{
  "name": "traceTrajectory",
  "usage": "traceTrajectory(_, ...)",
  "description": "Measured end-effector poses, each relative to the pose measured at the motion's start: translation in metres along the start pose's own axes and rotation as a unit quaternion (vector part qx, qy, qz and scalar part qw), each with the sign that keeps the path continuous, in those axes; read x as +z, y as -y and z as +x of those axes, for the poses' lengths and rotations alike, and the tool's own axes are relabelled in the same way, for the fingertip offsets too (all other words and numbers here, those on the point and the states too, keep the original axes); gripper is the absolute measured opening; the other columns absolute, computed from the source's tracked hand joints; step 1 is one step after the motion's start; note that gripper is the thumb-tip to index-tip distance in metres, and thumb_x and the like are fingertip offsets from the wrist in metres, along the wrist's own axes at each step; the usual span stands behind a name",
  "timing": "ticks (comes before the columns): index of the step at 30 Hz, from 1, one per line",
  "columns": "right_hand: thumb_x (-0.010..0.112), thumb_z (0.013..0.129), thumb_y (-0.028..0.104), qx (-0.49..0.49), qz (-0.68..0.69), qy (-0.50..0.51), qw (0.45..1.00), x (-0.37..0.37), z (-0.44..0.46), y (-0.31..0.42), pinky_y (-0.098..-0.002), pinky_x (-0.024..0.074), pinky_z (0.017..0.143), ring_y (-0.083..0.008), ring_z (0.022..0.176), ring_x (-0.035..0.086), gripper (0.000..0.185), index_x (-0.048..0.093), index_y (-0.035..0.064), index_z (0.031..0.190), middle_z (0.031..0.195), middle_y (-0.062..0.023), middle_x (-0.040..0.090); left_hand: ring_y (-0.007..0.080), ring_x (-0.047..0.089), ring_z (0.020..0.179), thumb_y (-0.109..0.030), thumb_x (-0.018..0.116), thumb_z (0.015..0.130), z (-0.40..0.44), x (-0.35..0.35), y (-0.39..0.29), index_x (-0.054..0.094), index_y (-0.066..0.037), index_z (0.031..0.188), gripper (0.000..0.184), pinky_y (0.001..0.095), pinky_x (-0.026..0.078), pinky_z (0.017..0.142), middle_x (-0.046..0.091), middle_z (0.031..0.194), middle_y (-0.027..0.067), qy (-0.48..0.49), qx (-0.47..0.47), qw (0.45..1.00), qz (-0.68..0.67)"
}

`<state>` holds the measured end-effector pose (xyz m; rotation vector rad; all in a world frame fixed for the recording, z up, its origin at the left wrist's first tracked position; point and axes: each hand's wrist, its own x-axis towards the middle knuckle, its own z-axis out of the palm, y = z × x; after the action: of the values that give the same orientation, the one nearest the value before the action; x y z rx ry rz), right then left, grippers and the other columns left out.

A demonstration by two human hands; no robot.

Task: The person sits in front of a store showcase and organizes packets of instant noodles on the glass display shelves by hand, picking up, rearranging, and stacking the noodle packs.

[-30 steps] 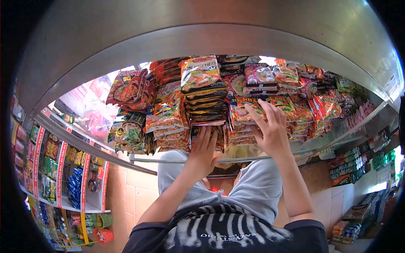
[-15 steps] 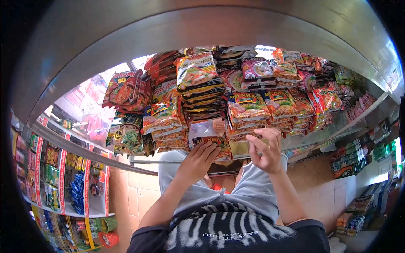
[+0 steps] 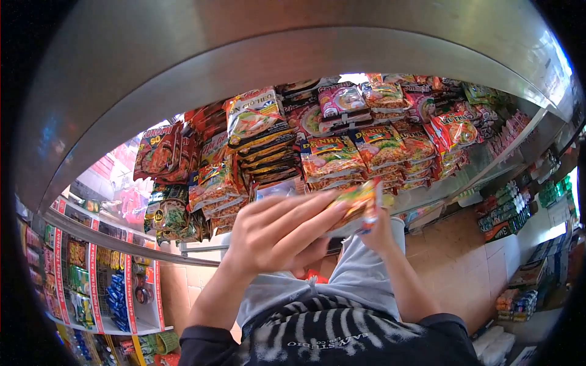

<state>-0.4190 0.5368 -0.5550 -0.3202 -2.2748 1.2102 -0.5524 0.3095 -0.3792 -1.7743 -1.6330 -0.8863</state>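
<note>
An instant noodle packet (image 3: 356, 203) is held up in front of my lap, tilted and somewhat blurred. My left hand (image 3: 278, 235) lies across its left part with long, nearly straight fingers; its thumb is tucked beneath. On the other end, my right hand (image 3: 381, 232) grips the packet from behind and below, its fingers mostly hidden. Just beyond the hands, stacked noodle packets (image 3: 329, 157) with the same kind of red and yellow wrappers sit on the shelf. A taller stack of black-edged packets (image 3: 259, 125) stands left of these.
A curved metal edge (image 3: 293, 46) arches over the display, close above the stacks. Red noodle packets (image 3: 160, 151) stand at the left. A rack of hanging goods (image 3: 113, 274) is at lower left, and more goods (image 3: 503, 222) line the right side above the tiled floor (image 3: 452, 256).
A noodle packet has come up off the front of the shelf into both hands. My left hand has risen toward the camera, and my right hand has closed on the packet's end.
</note>
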Motion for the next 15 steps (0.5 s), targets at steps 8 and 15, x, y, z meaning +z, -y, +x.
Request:
traceTrajectory(8,0.081,0.101,0.011,0.052,0.06,0.013,0.997,-0.005,-0.012,-0.015,-0.0354,0.0648,0.078,-0.0242,0.087,0.084,0.019,0.082,-0.0002,0.116,0.1,-0.0158,0.085,0.0164,0.073,0.124,-0.019,0.072,0.101,0.079,0.129,0.037,0.065,-0.021,0.157,0.057,0.0351,0.06,0.101,0.075,0.134,0.0003,0.076,0.08,0.977,0.185)
traceTrajectory(15,0.082,0.101,0.011,0.064,0.023,-0.011,0.998,-0.022,-0.022,-0.021,-0.0341,0.064,0.076,-0.0232,0.085,0.083,0.016,0.082,0.0004,0.113,0.098,-0.0152,0.084,0.0214,0.07,0.129,-0.013,0.07,0.099,0.083,0.183,0.044,0.068,-0.021,0.15,0.052,0.0387,0.057,0.105,0.072,0.137,0.0043,0.214,-0.07,0.961,0.16)
